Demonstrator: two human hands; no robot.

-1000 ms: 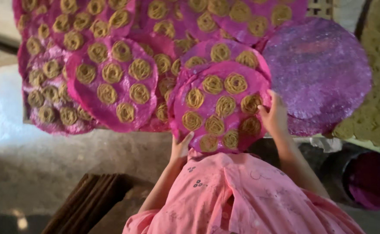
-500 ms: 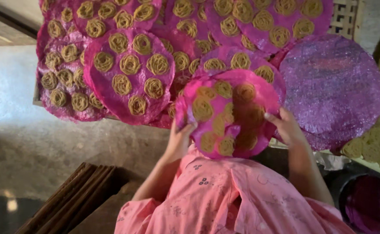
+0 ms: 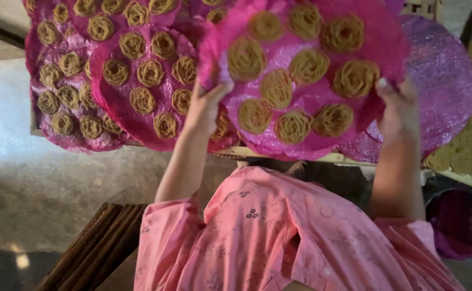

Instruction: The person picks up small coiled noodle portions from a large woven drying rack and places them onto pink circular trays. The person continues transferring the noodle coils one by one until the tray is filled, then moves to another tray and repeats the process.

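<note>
Both hands grip one round pink mat (image 3: 300, 102) that carries coils of yellowish noodle (image 3: 292, 126), lifted clear of the bench (image 3: 236, 152). The left hand (image 3: 206, 108) clasps the rim at about 9 o'clock, fingers (image 3: 217, 89) curled over the edge and closed on it. The right hand (image 3: 400, 110) closes on the rim at about 3 o'clock, thumb on top. The mat is round, so it has no long axis; it lies level between the hands, equally near to each. Toward 10 o'clock, more loaded mats (image 3: 139, 81) overlap on the bench. An empty purple mat (image 3: 446, 86) lies at 2 o'clock, partly under the held one. A dark tub (image 3: 459, 223) stands at 4 o'clock.
</note>
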